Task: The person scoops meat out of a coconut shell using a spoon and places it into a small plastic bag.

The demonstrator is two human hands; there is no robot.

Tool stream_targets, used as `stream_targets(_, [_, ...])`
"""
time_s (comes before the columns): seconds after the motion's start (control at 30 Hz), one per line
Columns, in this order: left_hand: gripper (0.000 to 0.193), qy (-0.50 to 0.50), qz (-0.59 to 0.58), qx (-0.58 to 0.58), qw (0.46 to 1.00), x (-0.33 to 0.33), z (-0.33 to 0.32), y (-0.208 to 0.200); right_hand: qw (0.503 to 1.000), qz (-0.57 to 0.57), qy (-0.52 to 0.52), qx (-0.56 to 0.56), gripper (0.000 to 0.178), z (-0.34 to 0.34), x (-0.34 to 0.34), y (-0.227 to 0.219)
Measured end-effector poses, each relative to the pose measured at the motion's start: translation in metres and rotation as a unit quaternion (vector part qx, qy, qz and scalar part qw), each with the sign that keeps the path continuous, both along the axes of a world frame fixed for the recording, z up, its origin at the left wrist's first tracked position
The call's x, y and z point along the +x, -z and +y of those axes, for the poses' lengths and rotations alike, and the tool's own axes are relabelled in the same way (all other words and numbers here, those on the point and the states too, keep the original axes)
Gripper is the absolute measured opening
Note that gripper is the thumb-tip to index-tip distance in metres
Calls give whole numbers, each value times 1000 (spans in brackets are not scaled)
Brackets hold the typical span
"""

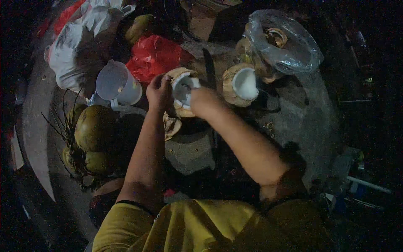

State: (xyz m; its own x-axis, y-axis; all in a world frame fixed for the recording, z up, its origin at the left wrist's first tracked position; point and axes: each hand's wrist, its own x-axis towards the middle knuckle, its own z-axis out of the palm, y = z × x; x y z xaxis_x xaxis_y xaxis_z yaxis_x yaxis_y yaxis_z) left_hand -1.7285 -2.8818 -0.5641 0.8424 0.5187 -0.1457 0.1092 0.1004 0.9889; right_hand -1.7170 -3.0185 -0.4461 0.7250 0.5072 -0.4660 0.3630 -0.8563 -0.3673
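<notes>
— See that? The left hand [158,91] is wrapped round the rim of the cut-open coconut [181,89], fingers curled over the husk, holding it tipped on the dark work surface [302,122]

— And the right hand [204,102]?

— Closed over the near side of the same coconut, right at the white flesh. It looks to be gripping something small inside the shell, but what it is I cannot tell from here

— So the coconut sits between both hands, then

— Yes, just in front of the person, with a second opened coconut half [240,84] close beside it on the right, and a clear plastic bag [289,42] of shells behind that. A grey plastic jug [117,84] stands to the left, near the whole green coconuts [94,128]

— How would you do it well?

— I'd say keep that left grip firm so the shell can't roll, work along the curve of the flesh in short strokes, and keep the fingers on the rim clear of the working edge
</notes>
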Motion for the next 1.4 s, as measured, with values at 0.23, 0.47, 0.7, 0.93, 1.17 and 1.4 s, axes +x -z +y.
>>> stream_targets(0.23, [29, -25, -1, 19, 1000, 0, 11, 7, 984, -38, -173, -29, 17, -18, -6, 3])
stream_targets(0.47, [31, -8, 11, 121, 993, 0, 0, -4, 996, -37, -55, -61, 16, -2, -16, 14])
stream_targets(0.7, [31, -31, 52, 74, 995, -3, -1, -24, 999, -30, -21, -25, 20, -13, 7, -4])
stream_targets(0.93, [29, -28, 27, 105, 994, -2, 3, -7, 997, -29, -73, -10, 21, -9, -10, 24])
stream_targets(1.17, [29, -37, 24, 98, 994, 9, 15, 31, 996, -29, 60, 63, 24, -7, 10, 18])
stream_targets(1.4, [29, -36, 99, 142, 984, 0, 14, 14, 992, -59, -106, 32, 23, -8, -19, -5])
